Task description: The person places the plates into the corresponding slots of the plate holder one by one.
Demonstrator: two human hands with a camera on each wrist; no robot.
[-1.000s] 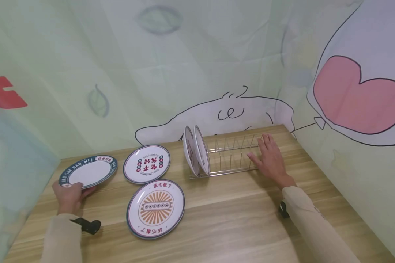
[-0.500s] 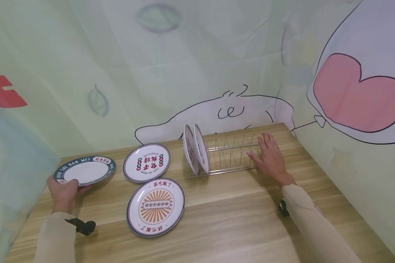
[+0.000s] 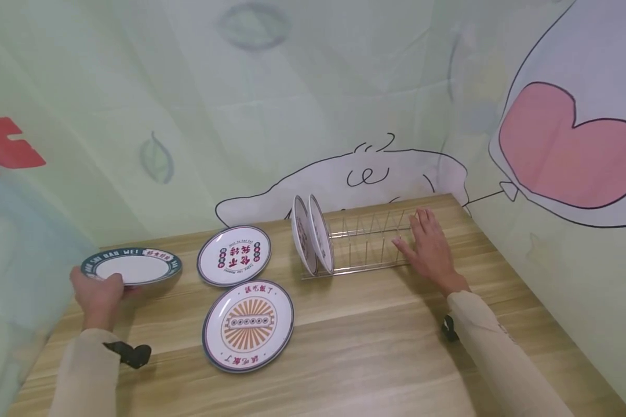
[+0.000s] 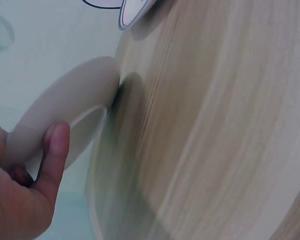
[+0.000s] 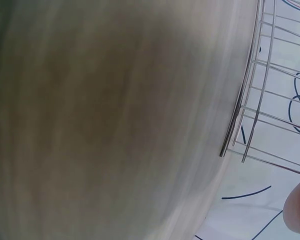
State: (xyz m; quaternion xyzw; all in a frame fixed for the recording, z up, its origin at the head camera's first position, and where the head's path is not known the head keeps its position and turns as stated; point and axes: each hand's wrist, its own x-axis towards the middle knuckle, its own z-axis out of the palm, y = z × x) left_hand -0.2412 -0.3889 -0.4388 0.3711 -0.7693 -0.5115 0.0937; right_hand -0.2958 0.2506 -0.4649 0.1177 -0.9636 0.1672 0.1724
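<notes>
My left hand (image 3: 100,295) grips the near left rim of a white plate with a dark green lettered border (image 3: 133,267). The thumb lies on top and fingers reach beneath; in the left wrist view the plate's pale underside (image 4: 75,95) shows above the table, tilted. My right hand (image 3: 430,249) rests at the right end of a wire dish rack (image 3: 365,270), fingers fairly straight and thumb spread toward the wires. Two white plates stand on edge in the rack's left slots, the left one (image 3: 302,237) beside the right one (image 3: 321,237).
Two more plates lie face up on the wooden table (image 3: 365,353): one with red and green lettering (image 3: 235,256), and one with an orange sunburst (image 3: 247,341) nearer the front. A printed cloth backdrop (image 3: 188,104) stands behind the table and along its sides.
My left hand has moved slightly left and away from me, raising the green-bordered plate and tilting it flatter to view. The right hand stays at the rack's end.
</notes>
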